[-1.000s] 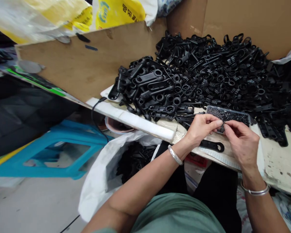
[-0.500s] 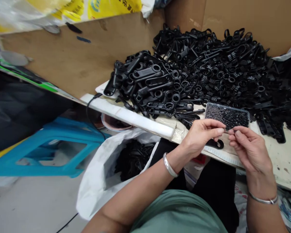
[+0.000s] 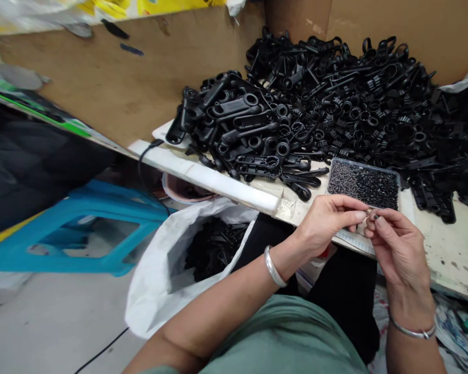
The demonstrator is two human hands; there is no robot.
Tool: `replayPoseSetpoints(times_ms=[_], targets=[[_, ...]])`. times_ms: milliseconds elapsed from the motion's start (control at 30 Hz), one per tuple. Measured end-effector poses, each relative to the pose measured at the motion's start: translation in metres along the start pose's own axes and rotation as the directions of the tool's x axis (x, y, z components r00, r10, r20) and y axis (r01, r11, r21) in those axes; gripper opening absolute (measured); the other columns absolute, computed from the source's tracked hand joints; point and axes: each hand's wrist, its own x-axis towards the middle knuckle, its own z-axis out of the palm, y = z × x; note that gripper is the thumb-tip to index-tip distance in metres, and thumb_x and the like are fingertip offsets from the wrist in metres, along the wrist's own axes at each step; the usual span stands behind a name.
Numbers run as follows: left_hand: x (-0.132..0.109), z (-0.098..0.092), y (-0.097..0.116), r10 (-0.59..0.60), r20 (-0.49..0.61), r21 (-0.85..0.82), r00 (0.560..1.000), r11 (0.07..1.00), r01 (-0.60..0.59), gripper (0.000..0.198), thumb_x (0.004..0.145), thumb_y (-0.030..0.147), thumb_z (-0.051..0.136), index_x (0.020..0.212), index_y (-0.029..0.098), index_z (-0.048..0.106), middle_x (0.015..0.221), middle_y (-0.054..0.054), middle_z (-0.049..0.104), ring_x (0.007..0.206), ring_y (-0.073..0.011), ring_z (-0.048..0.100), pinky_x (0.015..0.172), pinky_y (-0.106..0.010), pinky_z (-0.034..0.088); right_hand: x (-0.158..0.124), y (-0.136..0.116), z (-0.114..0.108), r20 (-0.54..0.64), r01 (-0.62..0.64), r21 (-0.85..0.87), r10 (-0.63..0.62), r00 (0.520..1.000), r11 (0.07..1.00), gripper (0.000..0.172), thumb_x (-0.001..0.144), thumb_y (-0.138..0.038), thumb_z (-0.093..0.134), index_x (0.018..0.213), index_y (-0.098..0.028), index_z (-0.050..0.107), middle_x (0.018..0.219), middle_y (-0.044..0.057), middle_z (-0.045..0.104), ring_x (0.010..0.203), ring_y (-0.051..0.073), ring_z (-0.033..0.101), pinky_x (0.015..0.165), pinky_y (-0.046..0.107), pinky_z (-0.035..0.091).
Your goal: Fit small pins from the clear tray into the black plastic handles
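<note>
My left hand (image 3: 331,218) pinches with thumb and forefinger, its tips almost touching those of my right hand (image 3: 398,236). Between the right thumb and forefinger shows a tiny dark piece (image 3: 376,217), too small to name. Whatever sits in the left pinch is hidden by the fingertips. Just behind both hands stands a clear plastic box (image 3: 398,193), with small grey metal pieces (image 3: 341,179) on its left side and small black pieces (image 3: 378,187) on its right. A black part on the table is mostly covered by my left hand.
Black plastic handle-like parts (image 3: 237,122) are heaped at the back left, and black ring parts (image 3: 354,111) behind the box. Cardboard (image 3: 405,36) walls the back. Below the table edge are a white sack (image 3: 148,296) of black parts and a blue stool (image 3: 101,265).
Both hands have come slightly closer together, the right one shifting left. The dark piece between the right fingertips shows more plainly. The whole view has tilted a little downward.
</note>
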Motion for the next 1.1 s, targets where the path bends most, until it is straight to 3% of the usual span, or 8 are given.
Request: replayPoseSetpoints(times_ms=[233, 467, 733, 867, 1100], targets=[[-0.002, 0.001, 0.001, 0.003, 0.011, 0.021, 1.000, 1.000, -0.003, 0.017, 0.062, 0.016, 0.085, 0.075, 0.011, 0.076, 0.065, -0.002, 0.070, 0.053, -0.0056, 0.056, 0.055, -0.019, 0.045, -0.002, 0.002, 0.003, -0.090, 0.047, -0.039, -0.050, 0.995, 0.998, 0.020, 0.067, -0.024, 0.089, 0.084, -0.025, 0.078, 0.073, -0.002, 0.072, 0.060, 0.008, 0.065, 0.062, 0.018, 0.057], [-0.001, -0.001, 0.000, -0.001, 0.007, 0.045, 1.000, 0.999, 0.000, 0.016, 0.063, 0.017, 0.085, 0.076, 0.012, 0.077, 0.071, -0.003, 0.072, 0.056, -0.0062, 0.057, 0.055, -0.020, 0.046, -0.005, 0.006, 0.004, -0.158, 0.187, -0.281, -0.238, 0.958, 0.941, 0.023, 0.069, -0.021, 0.087, 0.089, -0.024, 0.078, 0.085, -0.001, 0.075, 0.071, 0.010, 0.070, 0.070, 0.021, 0.059], [-0.002, -0.002, 0.000, 0.023, 0.017, 0.099, 1.000, 0.995, -0.024, 0.010, 0.064, 0.016, 0.082, 0.072, 0.012, 0.078, 0.066, -0.002, 0.071, 0.052, -0.0059, 0.054, 0.054, -0.020, 0.045, -0.012, -0.001, 0.001, 0.018, 0.354, -0.672, -0.464, 0.886, 0.650, 0.014, 0.080, -0.026, 0.079, 0.093, -0.025, 0.077, 0.091, 0.001, 0.076, 0.083, 0.017, 0.071, 0.080, 0.034, 0.060], [-0.004, -0.002, 0.001, 0.038, 0.015, 0.145, 0.999, 0.989, -0.040, 0.007, 0.066, 0.013, 0.080, 0.073, 0.013, 0.078, 0.071, -0.003, 0.072, 0.054, -0.0058, 0.055, 0.056, -0.020, 0.048, -0.014, -0.004, 0.001, 0.121, 0.405, -0.744, -0.488, 0.864, 0.532, 0.013, 0.085, -0.023, 0.074, 0.098, -0.027, 0.075, 0.095, 0.001, 0.075, 0.087, 0.018, 0.071, 0.086, 0.037, 0.059], [-0.007, 0.004, 0.005, 0.049, -0.061, 0.261, 0.997, 0.965, -0.032, 0.008, 0.071, 0.005, 0.074, 0.073, 0.012, 0.078, 0.070, -0.003, 0.072, 0.055, -0.0065, 0.057, 0.057, -0.019, 0.051, -0.022, -0.004, 0.005, 0.153, 0.410, -0.822, -0.539, 0.828, 0.396, 0.015, 0.086, -0.023, 0.073, 0.101, -0.027, 0.075, 0.096, 0.001, 0.076, 0.085, 0.018, 0.073, 0.083, 0.035, 0.061]])
